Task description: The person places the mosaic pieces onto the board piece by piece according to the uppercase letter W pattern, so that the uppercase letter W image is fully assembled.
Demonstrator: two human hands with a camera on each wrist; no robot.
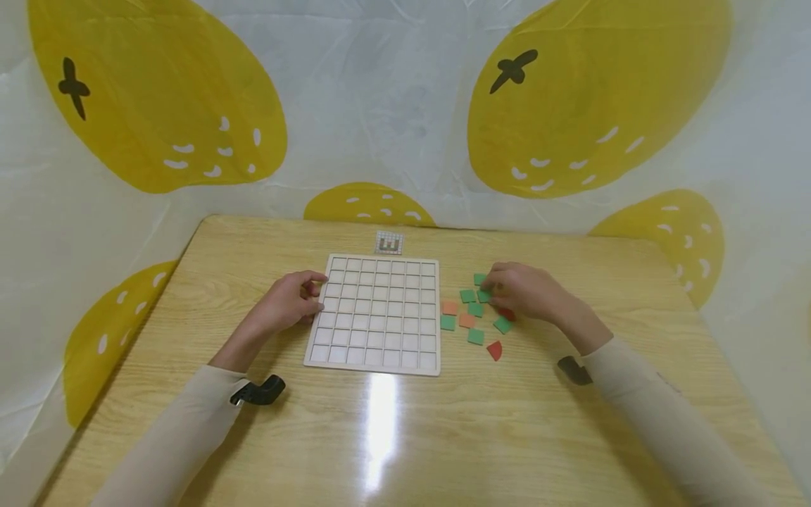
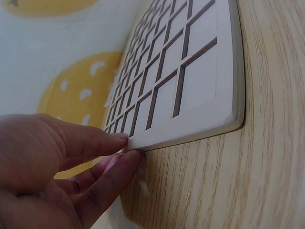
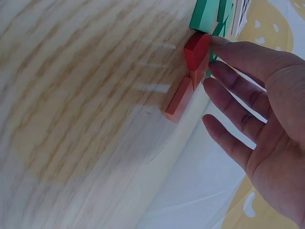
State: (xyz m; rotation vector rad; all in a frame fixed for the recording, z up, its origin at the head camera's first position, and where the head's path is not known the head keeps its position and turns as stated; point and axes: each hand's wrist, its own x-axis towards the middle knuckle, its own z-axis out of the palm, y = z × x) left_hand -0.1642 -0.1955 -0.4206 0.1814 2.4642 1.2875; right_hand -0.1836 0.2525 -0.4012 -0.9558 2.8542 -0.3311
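A pale square board [image 1: 436, 317] with a grid of recessed cells lies flat mid-table. My left hand [image 1: 285, 303] touches its left edge, thumb and forefinger spread apart along the rim; the left wrist view shows that thumb [image 2: 119, 139] against the board's border. To the right of the board, my right hand [image 1: 526, 289] reaches over loose pieces, its fingertips at a green square tile [image 1: 483, 296]. Fingers look loosely extended in the right wrist view, close to a red piece [image 3: 197, 50]. Whether a tile touches the fingertips is hard to tell.
Several green tiles [image 1: 476, 337], orange tiles [image 1: 467, 321] and a red quarter-round piece [image 1: 494, 351] lie scattered right of the board. A small patterned card [image 1: 389, 243] sits behind it. The wooden table [image 1: 304, 436] meets a lemon-print cloth [image 1: 380, 105] at the back.
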